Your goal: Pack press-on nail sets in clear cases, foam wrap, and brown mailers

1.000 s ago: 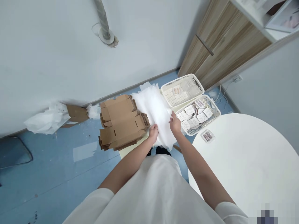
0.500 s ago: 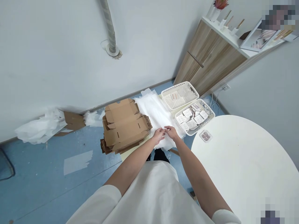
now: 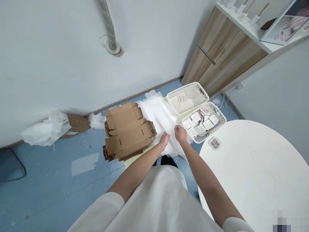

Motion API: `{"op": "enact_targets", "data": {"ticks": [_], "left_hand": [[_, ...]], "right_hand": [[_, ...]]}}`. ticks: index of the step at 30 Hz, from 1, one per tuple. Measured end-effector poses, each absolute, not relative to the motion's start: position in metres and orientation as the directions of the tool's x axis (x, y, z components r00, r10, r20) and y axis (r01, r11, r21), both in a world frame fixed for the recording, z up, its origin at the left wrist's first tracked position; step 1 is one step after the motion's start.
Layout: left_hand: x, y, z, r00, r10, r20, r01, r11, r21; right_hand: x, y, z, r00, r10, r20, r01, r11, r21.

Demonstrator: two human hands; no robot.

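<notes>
White thin wrapping sheets [image 3: 156,111] lie in a pile in front of me, between the flat brown boxes and the baskets. My left hand [image 3: 164,141] is closed at the near part of the pile, its fingers pinching the white sheet. To its right, my right hand [image 3: 180,133] is also closed, with the edge of a white sheet between thumb and fingers. A stack of folded-flat cardboard boxes [image 3: 130,132] is left of the sheets. The near white basket [image 3: 201,138], beside my right hand, holds several small labelled packs [image 3: 200,129].
Behind the near basket sits another white basket [image 3: 171,103] with clear packs. A round white table [image 3: 253,161] at the right bears a small clear case [image 3: 214,143]. A wooden cabinet [image 3: 224,48] stands behind. White scraps [image 3: 45,129] lie at the left wall.
My hands, close together before, have moved apart, the right one outward and slightly forward. Both have closed on the white sheet. The view has shifted slightly.
</notes>
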State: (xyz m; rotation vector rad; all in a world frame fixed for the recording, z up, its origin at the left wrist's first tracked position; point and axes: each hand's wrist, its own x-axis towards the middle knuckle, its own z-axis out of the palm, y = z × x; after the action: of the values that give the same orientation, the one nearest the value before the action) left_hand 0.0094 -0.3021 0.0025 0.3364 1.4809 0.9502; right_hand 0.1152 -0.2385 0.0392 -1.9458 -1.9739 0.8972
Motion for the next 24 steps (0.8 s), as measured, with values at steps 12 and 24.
{"op": "enact_targets", "data": {"ticks": [12,24], "left_hand": [[-0.009,-0.331,0.04,-0.125,0.814,-0.568,-0.145,0.551,0.822],[0.029,-0.363,0.08,0.143,0.934,-0.328,-0.281,0.356,0.891]], "right_hand": [[0.141,-0.266,0.144,-0.336,0.925,-0.179,0.497,0.013,-0.867],[0.208,-0.366,0.171,0.269,0.934,-0.234,-0.061,-0.226,-0.972]]}}
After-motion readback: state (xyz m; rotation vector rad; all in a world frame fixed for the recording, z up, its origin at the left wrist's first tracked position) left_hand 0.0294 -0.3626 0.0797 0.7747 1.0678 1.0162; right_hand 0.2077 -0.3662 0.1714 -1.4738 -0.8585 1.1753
